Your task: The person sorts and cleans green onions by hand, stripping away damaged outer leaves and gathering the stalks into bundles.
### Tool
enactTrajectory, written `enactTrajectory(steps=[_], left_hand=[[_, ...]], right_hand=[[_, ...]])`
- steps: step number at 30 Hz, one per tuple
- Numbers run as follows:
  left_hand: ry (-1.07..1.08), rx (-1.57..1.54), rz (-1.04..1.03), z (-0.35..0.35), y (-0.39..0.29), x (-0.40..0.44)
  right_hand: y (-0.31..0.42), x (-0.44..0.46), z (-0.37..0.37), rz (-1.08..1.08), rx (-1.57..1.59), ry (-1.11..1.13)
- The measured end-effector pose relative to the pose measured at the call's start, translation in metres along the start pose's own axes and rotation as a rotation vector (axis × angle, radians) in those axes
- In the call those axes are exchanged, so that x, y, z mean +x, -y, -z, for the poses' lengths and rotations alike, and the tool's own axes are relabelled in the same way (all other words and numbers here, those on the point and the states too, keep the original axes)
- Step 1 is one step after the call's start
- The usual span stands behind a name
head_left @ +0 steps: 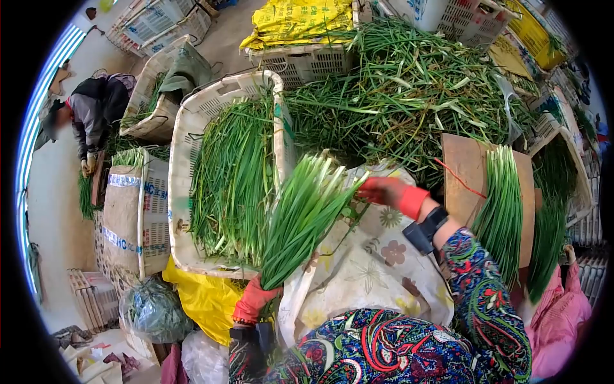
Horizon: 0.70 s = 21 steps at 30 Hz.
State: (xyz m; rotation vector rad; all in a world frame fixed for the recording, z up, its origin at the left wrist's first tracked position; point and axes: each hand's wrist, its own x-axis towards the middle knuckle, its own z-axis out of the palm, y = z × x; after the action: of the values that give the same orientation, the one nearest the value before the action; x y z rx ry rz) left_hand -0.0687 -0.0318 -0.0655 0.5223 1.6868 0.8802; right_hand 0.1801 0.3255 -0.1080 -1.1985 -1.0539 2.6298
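In a red glove, my left hand (pixel 258 299) is wrapped around the leafy lower end of a bunch of green chives (pixel 300 224). The bunch slants up and away, with its pale stalk ends spread at the top. My right hand (pixel 391 193), also in a red glove, is at the right side of those ends, fingers drawn together on a few stray chives; the fingertips are slightly blurred. A floral cloth (pixel 377 256) covers my lap below the bunch. Just left of it stands a white plastic crate (pixel 179 185) with loose chives (pixel 236 173) inside.
A large heap of loose greens (pixel 409 96) lies ahead. To the right, a neat chive bundle (pixel 502 211) rests on a brown board (pixel 464 185) with a red strip. Yellow sacking (pixel 297 22) covers a crate behind. Another person (pixel 96 112) bends over greens at far left.
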Motion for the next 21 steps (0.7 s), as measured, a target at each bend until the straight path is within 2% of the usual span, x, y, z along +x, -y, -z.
enactTrajectory(steps=[3, 6, 8, 9, 10, 12, 14, 15, 16, 18, 21], left_hand=[[-0.022, 0.049, -0.056, 0.0, 0.005, 0.002], [-0.068, 0.193, -0.122, -0.004, -0.001, -0.002], [-0.082, 0.305, -0.14, -0.004, -0.001, -0.003], [-0.098, 0.292, -0.108, -0.006, -0.002, -0.004], [-0.094, 0.287, -0.09, -0.006, -0.004, -0.005], [-0.082, 0.281, -0.065, -0.008, -0.012, -0.004], [-0.084, 0.278, -0.03, -0.009, -0.016, -0.003], [-0.075, 0.265, -0.053, -0.007, -0.011, -0.001], [-0.069, 0.253, -0.075, -0.006, -0.009, 0.001], [-0.066, 0.242, -0.078, -0.006, -0.013, 0.0], [-0.068, 0.233, -0.067, -0.008, -0.02, -0.007]], right_hand=[[-0.007, 0.007, -0.033, 0.137, 0.213, 0.051], [0.027, 0.013, -0.032, 0.198, 0.212, 0.106], [0.061, 0.006, -0.028, 0.257, 0.111, -0.077], [0.074, 0.01, -0.011, 0.357, -0.167, -0.255], [0.087, -0.013, -0.024, 0.578, -0.388, -0.345], [0.106, -0.04, -0.045, 0.543, -0.628, -0.161], [0.104, -0.052, -0.068, 0.425, -1.285, -0.075], [0.085, -0.038, -0.063, 0.604, -1.555, 0.042], [0.068, -0.035, -0.073, 0.655, -1.723, -0.001], [0.066, -0.032, -0.1, 0.225, -1.899, -0.109], [0.037, -0.011, -0.076, 0.223, -1.269, 0.054]])
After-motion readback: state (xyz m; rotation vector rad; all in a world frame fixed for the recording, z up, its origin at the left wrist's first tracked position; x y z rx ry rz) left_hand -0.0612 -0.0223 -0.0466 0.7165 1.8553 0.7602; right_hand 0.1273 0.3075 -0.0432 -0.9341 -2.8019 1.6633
